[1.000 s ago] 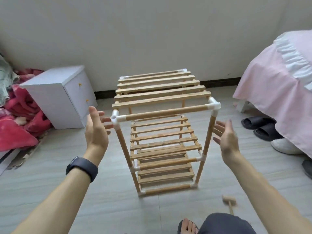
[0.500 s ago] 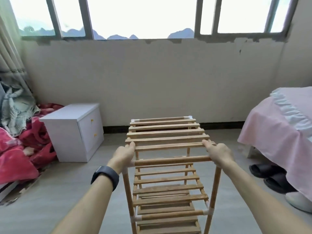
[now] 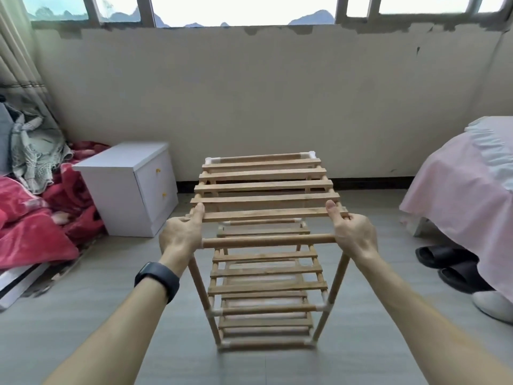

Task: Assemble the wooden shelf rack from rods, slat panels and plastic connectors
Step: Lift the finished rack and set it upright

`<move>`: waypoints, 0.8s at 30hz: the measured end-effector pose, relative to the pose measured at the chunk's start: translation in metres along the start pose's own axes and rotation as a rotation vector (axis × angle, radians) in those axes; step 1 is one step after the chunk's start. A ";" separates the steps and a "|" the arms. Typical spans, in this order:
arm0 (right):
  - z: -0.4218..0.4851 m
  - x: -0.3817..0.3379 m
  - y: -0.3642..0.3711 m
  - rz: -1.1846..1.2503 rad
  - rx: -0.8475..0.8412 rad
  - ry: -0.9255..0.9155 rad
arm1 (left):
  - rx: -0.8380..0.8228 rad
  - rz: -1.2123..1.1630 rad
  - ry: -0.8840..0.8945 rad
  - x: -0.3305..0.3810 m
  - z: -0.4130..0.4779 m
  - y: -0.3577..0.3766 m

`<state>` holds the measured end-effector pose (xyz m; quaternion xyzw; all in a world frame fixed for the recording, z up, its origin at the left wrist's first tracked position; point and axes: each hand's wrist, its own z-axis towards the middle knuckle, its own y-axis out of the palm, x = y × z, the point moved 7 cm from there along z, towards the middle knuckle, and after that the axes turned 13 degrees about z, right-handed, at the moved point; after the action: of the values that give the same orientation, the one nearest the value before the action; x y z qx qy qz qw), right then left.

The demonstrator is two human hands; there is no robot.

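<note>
The wooden shelf rack point(image 3: 266, 241) stands upright in front of me, three slatted tiers joined by rods and white plastic connectors. My left hand point(image 3: 181, 234) grips its near top left corner, thumb lying along the nearest top slat point(image 3: 265, 215). My right hand point(image 3: 352, 232) grips the near top right corner the same way. Both hands cover the two near top connectors. The rack's feet point(image 3: 265, 343) are low in the view; I cannot tell if they touch the floor.
A white two-drawer cabinet point(image 3: 133, 187) stands at the left by the wall, with red blankets point(image 3: 36, 226) and clothes beyond it. A pink-covered bed point(image 3: 466, 187) is at the right, black slippers point(image 3: 444, 259) and a white shoe point(image 3: 494, 305) beneath it. Grey tiled floor lies around the rack.
A second ago both hands were open beside the rack's top corners. They then closed on those corners, and my view has risen so the window now shows.
</note>
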<state>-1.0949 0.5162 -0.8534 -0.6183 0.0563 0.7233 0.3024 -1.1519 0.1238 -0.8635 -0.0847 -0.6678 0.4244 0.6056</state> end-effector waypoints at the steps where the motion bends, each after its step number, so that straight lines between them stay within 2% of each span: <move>1: -0.005 -0.002 0.006 0.035 -0.005 -0.018 | 0.024 -0.010 0.017 -0.004 -0.002 -0.006; 6: -0.040 0.032 0.042 0.177 -0.014 -0.048 | 0.063 -0.008 0.106 -0.052 -0.017 -0.011; 9: -0.060 0.072 0.070 0.145 -0.077 0.004 | -0.080 -0.152 0.028 -0.096 -0.023 0.012; 14: -0.072 0.142 0.095 0.121 -0.168 0.172 | -0.275 -0.054 -0.011 -0.163 -0.034 0.050; 20: -0.088 0.226 0.116 0.031 -0.326 0.346 | -0.361 0.015 -0.088 -0.231 -0.053 0.101; 24: -0.101 0.269 0.136 0.019 -0.321 0.398 | -0.346 0.003 -0.148 -0.265 -0.063 0.136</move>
<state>-1.0912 0.4586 -1.1656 -0.7879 0.0051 0.5898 0.1766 -1.0842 0.0715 -1.1556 -0.1570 -0.7735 0.3091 0.5306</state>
